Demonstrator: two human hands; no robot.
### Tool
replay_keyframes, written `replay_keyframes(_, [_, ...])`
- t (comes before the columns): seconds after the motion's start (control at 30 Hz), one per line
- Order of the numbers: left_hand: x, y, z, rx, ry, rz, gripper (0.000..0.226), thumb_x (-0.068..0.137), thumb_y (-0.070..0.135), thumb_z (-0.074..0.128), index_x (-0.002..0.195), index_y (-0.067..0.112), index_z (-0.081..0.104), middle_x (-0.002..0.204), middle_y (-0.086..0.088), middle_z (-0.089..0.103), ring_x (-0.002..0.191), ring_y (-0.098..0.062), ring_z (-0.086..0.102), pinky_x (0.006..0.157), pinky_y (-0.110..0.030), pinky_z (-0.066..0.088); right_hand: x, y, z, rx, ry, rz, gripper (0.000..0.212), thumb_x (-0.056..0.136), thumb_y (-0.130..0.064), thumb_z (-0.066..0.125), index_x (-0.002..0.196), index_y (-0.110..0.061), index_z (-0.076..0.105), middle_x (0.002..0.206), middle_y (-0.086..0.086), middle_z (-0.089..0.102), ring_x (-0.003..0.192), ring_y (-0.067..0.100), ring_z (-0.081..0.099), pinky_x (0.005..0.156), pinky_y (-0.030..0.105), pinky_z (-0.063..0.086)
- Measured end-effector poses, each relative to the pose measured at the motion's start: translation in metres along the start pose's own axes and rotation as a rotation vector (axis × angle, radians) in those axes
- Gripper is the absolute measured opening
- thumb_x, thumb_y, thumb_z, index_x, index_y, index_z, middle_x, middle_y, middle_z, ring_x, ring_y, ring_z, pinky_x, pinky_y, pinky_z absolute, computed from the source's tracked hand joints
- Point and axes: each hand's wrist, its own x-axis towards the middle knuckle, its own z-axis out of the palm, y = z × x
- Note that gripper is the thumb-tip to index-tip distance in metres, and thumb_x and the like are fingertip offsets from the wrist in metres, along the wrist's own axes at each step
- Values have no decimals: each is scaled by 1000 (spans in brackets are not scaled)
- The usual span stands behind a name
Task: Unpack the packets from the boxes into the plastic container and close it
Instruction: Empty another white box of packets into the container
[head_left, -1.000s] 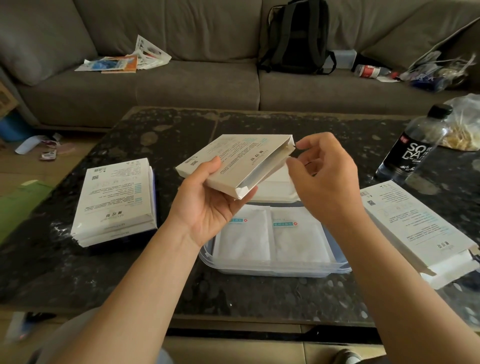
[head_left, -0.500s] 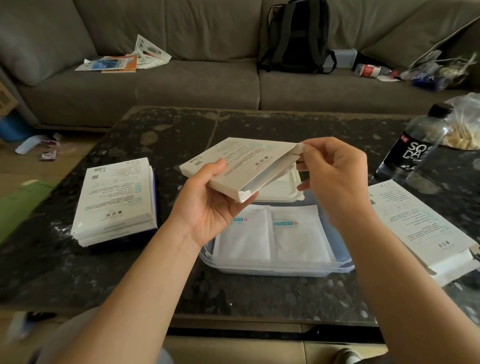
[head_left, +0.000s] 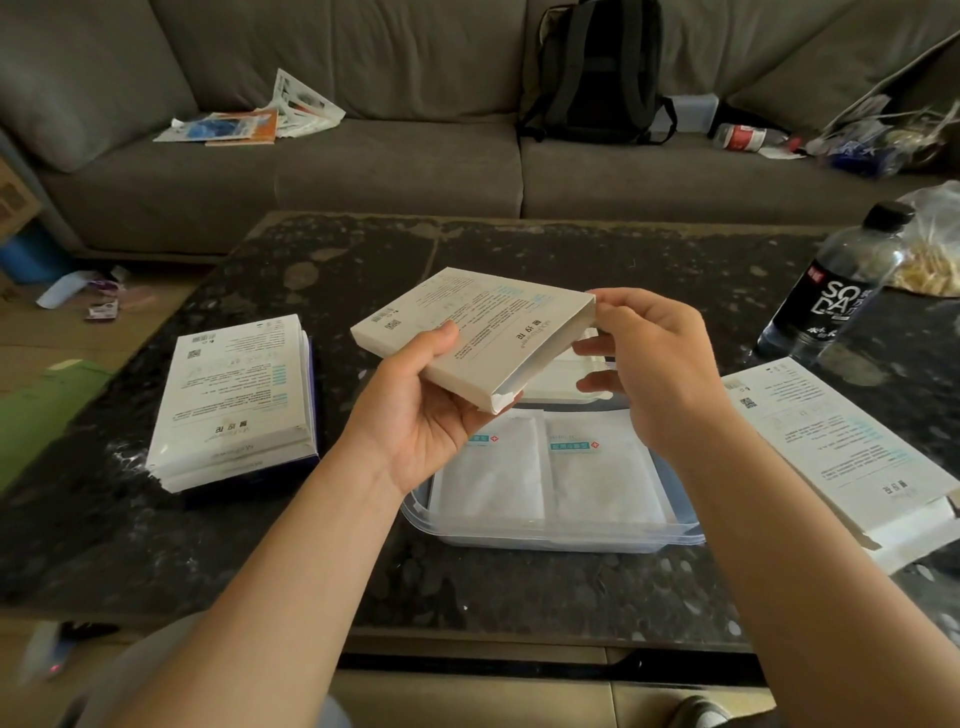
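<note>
My left hand (head_left: 423, 415) grips a flat white box (head_left: 483, 332) from below, thumb on top, holding it tilted above the clear plastic container (head_left: 561, 538). The box's right end is open. My right hand (head_left: 654, 364) pinches the top edge of that open end, its lower fingers curled under the opening. White packets (head_left: 545, 478) with teal labels lie side by side inside the container. A white lid (head_left: 561, 384) lies just behind the container, partly hidden by the box.
A stack of white boxes (head_left: 236, 405) sits on the dark stone table (head_left: 519, 249) at left. A flattened opened box (head_left: 852, 457) lies at right. A soda bottle (head_left: 836, 286) and a plastic bag (head_left: 935, 249) stand far right. A grey sofa with a backpack (head_left: 597, 73) is behind.
The box has shifted slightly right and lower over the container. My right hand went from hovering near the open end to pinching its top edge.
</note>
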Motion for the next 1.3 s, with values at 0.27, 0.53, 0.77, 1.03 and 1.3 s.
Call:
replay_keyframes(0.27, [4,-2,1,37,91,204,39,102,18,60,140,25,56,124,-11,75,114,-29,74,83,-44,64,-24,10,13,-359,-168,-322,19,98,-19,55,96,-22,74,95,-22,66,82,5,66,63,29,62])
replay_keyframes(0.53, [2,1,-2,28,138,281,38,104,16,58,140,28,54,125,-12,74,114,-29,73,74,-40,64,-34,12,17,-230,-362,-274,12,94,-15,66,89,-15,77,91,-12,73,63,8,66,52,18,52])
replay_keyframes(0.77, [2,1,0,40,129,291,38,104,16,58,140,27,54,125,-11,74,112,-28,74,72,-37,64,-32,13,18,-214,-385,-246,10,85,-20,77,94,-18,75,93,-5,75,69,13,68,55,28,60])
replay_keyframes(1.03, [4,-4,0,31,120,288,44,104,16,57,146,25,50,128,-14,72,114,-30,73,76,-40,64,-34,22,31,-246,-269,-319,13,87,-21,78,81,-14,69,83,-5,72,75,17,67,54,23,57])
replay_keyframes(1.3, [2,-1,0,20,70,248,47,99,21,62,145,25,52,127,-15,73,116,-30,72,84,-43,63,-23,9,20,90,-323,-135,11,95,-11,66,101,-10,75,97,9,76,57,25,54,57,42,55])
